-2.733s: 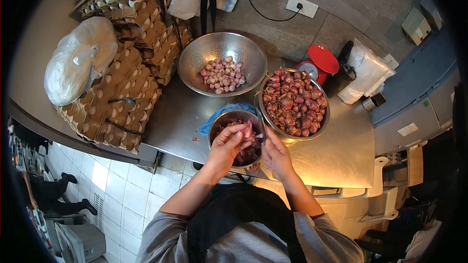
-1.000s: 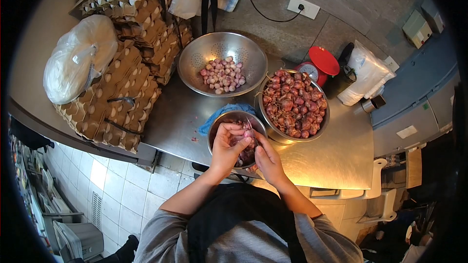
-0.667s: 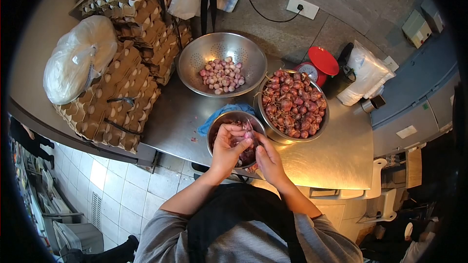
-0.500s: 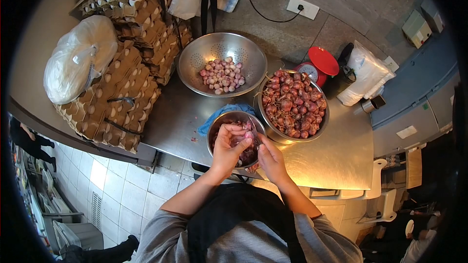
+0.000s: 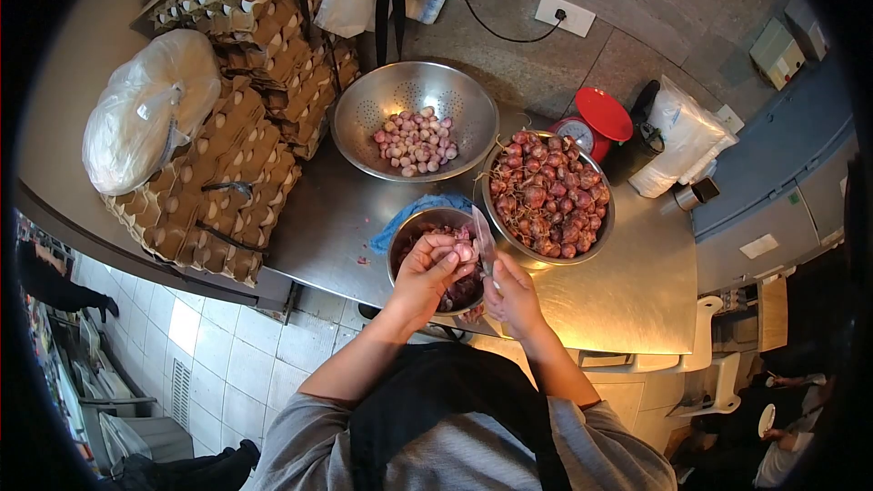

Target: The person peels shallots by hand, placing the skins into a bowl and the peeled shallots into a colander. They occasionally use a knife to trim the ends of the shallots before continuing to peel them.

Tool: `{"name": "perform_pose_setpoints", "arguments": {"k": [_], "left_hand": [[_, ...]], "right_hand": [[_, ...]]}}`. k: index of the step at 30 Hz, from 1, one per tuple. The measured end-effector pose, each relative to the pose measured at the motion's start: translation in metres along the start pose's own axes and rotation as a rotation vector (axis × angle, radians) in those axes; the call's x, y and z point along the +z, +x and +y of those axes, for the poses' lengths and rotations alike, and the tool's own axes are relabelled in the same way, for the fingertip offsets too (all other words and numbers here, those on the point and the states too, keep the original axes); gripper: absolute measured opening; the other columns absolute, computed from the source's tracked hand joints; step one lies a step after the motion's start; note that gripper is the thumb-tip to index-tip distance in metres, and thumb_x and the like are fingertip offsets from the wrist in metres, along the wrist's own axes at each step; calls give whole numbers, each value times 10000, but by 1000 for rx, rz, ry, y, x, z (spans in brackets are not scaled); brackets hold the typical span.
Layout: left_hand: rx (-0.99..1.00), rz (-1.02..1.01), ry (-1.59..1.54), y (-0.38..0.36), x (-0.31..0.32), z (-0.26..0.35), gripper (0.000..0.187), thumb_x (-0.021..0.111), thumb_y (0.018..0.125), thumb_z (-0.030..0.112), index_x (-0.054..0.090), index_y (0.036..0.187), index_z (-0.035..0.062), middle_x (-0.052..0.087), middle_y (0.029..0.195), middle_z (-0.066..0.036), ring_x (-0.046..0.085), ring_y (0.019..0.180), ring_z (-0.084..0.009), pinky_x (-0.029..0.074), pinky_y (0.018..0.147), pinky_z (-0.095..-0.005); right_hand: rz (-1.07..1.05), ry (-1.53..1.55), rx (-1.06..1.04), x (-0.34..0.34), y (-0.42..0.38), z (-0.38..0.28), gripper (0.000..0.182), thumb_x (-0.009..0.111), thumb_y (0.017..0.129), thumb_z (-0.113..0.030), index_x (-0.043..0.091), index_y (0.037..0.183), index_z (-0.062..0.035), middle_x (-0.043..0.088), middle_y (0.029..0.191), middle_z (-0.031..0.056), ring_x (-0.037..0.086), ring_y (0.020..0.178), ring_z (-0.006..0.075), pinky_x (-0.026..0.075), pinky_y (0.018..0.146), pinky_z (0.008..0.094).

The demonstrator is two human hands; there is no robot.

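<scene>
Over the small metal bowl [image 5: 396,265], my left hand [image 5: 426,275] is closed on a pale pink shallot [image 5: 465,252], pinched at the fingertips. My right hand [image 5: 512,295] grips a knife [image 5: 484,235] by its handle, the blade pointing up and away beside the shallot. Dark red peelings lie in the small bowl under my hands. Behind it, a steel colander [image 5: 355,132] holds a heap of peeled shallots [image 5: 416,141]. To the right, a deep metal bowl [image 5: 582,257] is piled with unpeeled red shallots [image 5: 546,191].
A blue cloth [image 5: 400,218] lies behind the small bowl on the steel table [image 5: 627,300]. Stacked egg trays [image 5: 218,182] with a plastic bag [image 5: 150,114] stand left. A red scale [image 5: 602,116] is at the back right. Other people show at the lower edges.
The knife blade has swung upright and slightly away from the shallot as my right hand turned. My left hand still holds the shallot, now more visible. People at the edges shifted.
</scene>
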State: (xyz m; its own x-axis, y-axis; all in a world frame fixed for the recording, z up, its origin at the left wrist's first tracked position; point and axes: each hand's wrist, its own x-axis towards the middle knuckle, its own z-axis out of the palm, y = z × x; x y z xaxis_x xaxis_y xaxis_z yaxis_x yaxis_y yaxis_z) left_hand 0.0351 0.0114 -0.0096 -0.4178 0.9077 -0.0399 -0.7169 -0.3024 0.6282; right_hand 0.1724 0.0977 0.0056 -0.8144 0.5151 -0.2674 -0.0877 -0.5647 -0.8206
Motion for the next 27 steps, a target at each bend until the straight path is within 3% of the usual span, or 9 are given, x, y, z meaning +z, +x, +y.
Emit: {"name": "perform_pose_setpoints", "arguments": {"k": [5, 9, 10, 13, 16, 20, 27], "left_hand": [[-58, 29, -39, 0, -2, 2, 185, 500, 878, 60, 493, 1060, 90, 574, 1029, -57, 564, 961, -166, 478, 836, -320], [-26, -70, -116, -1, -9, -5, 209, 531, 866, 118, 506, 1071, 85, 571, 1049, -67, 564, 947, -181, 474, 803, -301], [-29, -32, -109, -3, -5, -3, 215, 529, 868, 136, 511, 1077, 88, 571, 1043, -64, 559, 942, -172, 466, 816, -295], [-33, 4, -110, 1, -16, -8, 231, 510, 885, 159, 510, 1093, 59, 562, 1022, -58, 547, 939, -153, 455, 823, -286], [15, 123, 63, 3, -10, -5, 204, 553, 870, 125, 520, 1058, 54, 564, 924, -22, 549, 853, -100, 468, 759, -249], [204, 126, 356, 1, -10, -8, 186, 586, 846, 100, 525, 1012, 43, 565, 864, -12, 549, 777, -71, 453, 707, -218], [303, 252, 447, -11, -7, -8, 222, 632, 801, 59, 533, 997, 28, 554, 897, -24, 537, 793, -69, 454, 704, -204]], "right_hand": [[20, -19, -9, 0, 1, 3, 366, 409, 939, -260, 397, 1282, -135, 352, 537, -34, 286, 387, 40, 220, 328, 177], [90, -34, -32, 0, 6, 10, 351, 397, 944, -232, 414, 1272, -108, 355, 553, -47, 305, 420, 38, 233, 359, 174], [58, -183, -158, -4, 13, 15, 341, 391, 945, -201, 431, 1265, -93, 355, 578, -64, 314, 466, 29, 241, 406, 172], [142, -310, -152, -12, 17, 27, 393, 402, 936, -194, 379, 1317, -103, 342, 597, -72, 303, 474, 20, 222, 412, 178], [66, -307, -125, 12, 4, 15, 456, 364, 944, -204, 252, 1383, -150, 311, 535, -67, 261, 400, 23, 179, 356, 176], [-57, -205, -37, 19, 3, 17, 418, 334, 949, -241, 288, 1352, -139, 300, 491, -35, 250, 351, 42, 185, 314, 180], [21, -363, -128, 24, 10, 29, 388, 342, 947, -261, 343, 1309, -122, 327, 507, -38, 252, 351, 36, 181, 310, 181]]}}
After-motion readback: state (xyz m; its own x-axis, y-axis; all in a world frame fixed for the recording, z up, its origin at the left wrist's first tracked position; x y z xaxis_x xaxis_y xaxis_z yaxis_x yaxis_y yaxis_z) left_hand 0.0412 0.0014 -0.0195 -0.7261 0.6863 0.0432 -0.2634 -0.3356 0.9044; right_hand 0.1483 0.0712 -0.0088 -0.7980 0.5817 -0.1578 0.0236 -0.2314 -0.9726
